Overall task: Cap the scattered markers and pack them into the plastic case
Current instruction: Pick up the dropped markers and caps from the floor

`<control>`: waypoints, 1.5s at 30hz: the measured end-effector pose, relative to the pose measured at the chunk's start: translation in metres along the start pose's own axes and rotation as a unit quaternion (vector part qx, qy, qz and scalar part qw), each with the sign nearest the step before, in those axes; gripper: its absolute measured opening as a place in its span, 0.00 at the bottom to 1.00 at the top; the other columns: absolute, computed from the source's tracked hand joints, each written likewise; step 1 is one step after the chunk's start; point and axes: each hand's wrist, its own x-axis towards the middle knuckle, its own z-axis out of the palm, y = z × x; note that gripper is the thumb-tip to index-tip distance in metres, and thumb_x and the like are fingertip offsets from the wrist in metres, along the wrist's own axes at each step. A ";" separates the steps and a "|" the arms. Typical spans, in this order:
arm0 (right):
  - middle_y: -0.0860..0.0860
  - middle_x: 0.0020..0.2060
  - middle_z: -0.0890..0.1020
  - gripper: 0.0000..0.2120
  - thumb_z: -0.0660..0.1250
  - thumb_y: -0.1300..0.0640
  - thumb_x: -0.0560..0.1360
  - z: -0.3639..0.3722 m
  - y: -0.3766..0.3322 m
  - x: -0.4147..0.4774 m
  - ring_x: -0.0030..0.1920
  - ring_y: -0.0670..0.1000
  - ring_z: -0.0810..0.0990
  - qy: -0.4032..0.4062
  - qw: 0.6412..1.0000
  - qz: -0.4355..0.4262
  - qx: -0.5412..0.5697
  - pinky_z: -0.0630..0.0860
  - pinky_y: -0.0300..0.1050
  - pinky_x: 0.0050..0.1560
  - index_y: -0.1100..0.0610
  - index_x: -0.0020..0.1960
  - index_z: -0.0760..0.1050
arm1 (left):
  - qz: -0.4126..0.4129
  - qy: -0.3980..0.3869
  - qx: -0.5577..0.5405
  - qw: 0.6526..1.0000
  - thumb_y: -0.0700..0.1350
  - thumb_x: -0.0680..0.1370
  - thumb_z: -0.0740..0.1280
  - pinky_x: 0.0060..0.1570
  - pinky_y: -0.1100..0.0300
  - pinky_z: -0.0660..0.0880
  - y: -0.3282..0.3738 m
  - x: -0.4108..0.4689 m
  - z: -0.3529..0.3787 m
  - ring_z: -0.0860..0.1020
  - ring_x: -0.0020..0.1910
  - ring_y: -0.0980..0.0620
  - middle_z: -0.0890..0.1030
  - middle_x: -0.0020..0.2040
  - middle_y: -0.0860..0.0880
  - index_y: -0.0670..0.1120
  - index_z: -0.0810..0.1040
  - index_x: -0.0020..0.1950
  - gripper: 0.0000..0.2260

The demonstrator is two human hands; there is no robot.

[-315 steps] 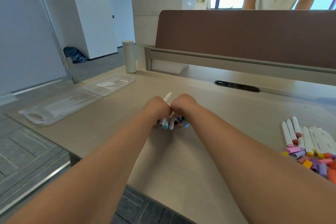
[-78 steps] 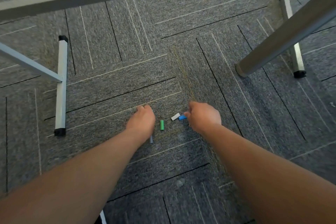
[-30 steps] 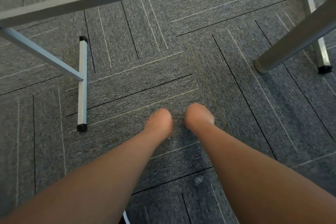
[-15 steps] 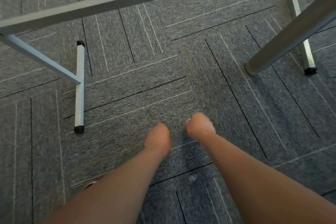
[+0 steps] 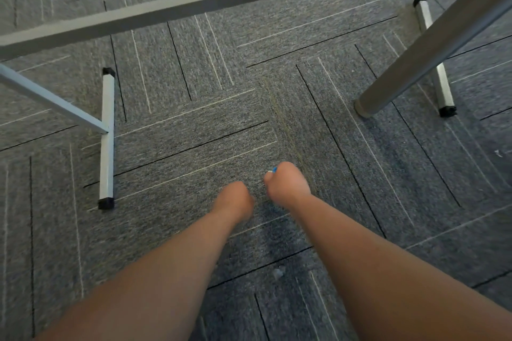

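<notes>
I am looking down at the grey carpet under the desk. My right hand (image 5: 288, 188) is curled into a fist, and a blue marker cap (image 5: 274, 170) with a bit of white beside it pokes out at its far left edge. My left hand (image 5: 234, 199) is a closed fist just left of it and slightly nearer to me. Its fingers are tucked under, so what it holds is hidden. No caps lie on the carpet. The markers and the plastic case are out of view.
A round metal desk leg (image 5: 432, 44) slants down at the right, with a white foot bar (image 5: 437, 63) behind it. Another white foot bar (image 5: 107, 135) lies at the left, and a grey crossbeam (image 5: 194, 5) runs across the top.
The green, white, blue and grey caps that lay on the carpet are gone from it. Both fists have closed and drawn slightly back toward me, the left one more.
</notes>
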 end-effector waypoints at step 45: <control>0.55 0.29 0.78 0.10 0.64 0.61 0.75 -0.489 0.058 -0.711 0.24 0.50 0.69 0.429 0.863 -0.176 0.202 0.63 0.40 0.26 0.60 0.35 0.74 | 0.473 0.009 -0.339 0.813 0.37 0.78 0.61 0.23 0.65 0.57 0.333 -0.719 -0.234 0.63 0.21 0.53 0.73 0.32 0.42 0.44 0.70 0.42 0.06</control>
